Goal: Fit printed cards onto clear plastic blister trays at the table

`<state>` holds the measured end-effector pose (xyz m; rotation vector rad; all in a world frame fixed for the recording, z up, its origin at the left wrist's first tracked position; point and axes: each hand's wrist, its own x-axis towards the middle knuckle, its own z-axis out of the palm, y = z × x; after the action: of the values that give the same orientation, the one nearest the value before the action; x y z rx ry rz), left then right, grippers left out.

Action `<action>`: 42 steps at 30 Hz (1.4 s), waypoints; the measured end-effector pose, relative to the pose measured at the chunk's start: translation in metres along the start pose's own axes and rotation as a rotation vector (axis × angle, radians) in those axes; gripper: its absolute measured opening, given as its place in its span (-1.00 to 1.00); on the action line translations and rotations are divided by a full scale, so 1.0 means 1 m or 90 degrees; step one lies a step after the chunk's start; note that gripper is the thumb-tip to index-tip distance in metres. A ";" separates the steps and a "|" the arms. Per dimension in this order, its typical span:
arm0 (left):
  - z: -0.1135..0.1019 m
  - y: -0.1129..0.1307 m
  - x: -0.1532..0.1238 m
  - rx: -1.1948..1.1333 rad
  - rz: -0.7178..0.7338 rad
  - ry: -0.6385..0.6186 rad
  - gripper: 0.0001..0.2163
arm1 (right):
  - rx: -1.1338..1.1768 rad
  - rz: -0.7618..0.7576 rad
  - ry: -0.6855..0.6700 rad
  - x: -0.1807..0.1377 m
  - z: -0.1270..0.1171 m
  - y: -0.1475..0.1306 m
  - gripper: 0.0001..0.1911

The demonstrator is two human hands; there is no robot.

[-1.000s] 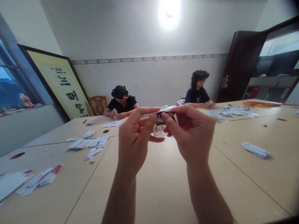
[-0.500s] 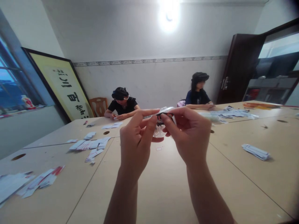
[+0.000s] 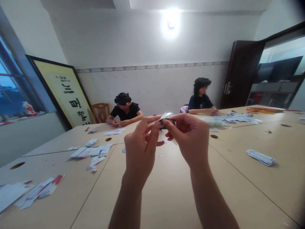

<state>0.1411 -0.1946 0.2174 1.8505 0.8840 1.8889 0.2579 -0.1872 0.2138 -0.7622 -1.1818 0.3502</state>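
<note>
Packet [image 3: 167,115], clear and black: pinched in left hand [image 3: 140,149] and right hand [image 3: 195,136], aloft above the table [image 3: 166,190], short of its far edge. Uneven pulling might split the plastic, spilling any contents.

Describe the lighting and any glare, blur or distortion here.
In the head view, the lamp blooms into white glare; in the head view, clear plastic between left hand and right hand catches a highlight, its details too soft to read; in the head view, the door slants, probably lens distortion.
</note>
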 end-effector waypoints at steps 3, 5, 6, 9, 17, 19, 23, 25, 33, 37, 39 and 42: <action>0.000 -0.001 0.000 0.002 0.001 0.000 -0.79 | -0.008 0.020 -0.011 0.000 -0.001 -0.001 -0.87; 0.001 -0.002 0.001 -0.002 0.001 -0.003 -0.78 | -0.011 0.023 -0.007 0.000 -0.001 -0.001 -0.87; 0.001 -0.002 0.001 -0.003 0.000 -0.004 -0.78 | -0.011 0.023 0.000 0.000 -0.001 -0.001 -0.87; 0.001 -0.002 0.001 -0.003 -0.001 0.001 -0.77 | 0.002 0.015 0.020 -0.001 0.002 0.001 -0.89; -0.001 -0.001 0.004 0.017 0.002 0.042 -0.77 | 0.022 0.032 0.021 -0.001 0.008 0.000 -0.80; -0.003 -0.001 0.006 0.004 -0.013 0.043 -0.76 | 0.050 0.031 -0.002 -0.001 0.007 0.000 -0.83; -0.003 0.001 0.007 -0.029 -0.033 0.042 -0.77 | 0.090 -0.001 -0.010 0.000 0.006 0.000 -0.77; -0.003 0.001 0.007 -0.036 -0.036 0.043 -0.77 | 0.112 0.008 -0.032 0.000 0.003 0.001 -0.76; -0.012 -0.008 0.012 -0.085 -0.055 -0.027 -0.70 | 0.195 0.035 -0.080 0.011 -0.010 0.006 -0.77; -0.014 -0.008 0.012 -0.083 -0.055 -0.024 -0.72 | 0.175 0.045 -0.093 0.013 -0.013 0.005 -0.78; -0.012 -0.004 0.010 -0.078 -0.058 -0.005 -0.73 | 0.130 0.043 -0.063 0.011 -0.013 0.003 -0.78; -0.007 0.005 0.005 -0.077 -0.070 0.031 -0.77 | 0.067 0.020 -0.003 0.009 -0.011 0.001 -0.78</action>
<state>0.1350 -0.1963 0.2246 1.6583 0.8483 1.8833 0.2717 -0.1848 0.2170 -0.6888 -1.1474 0.4372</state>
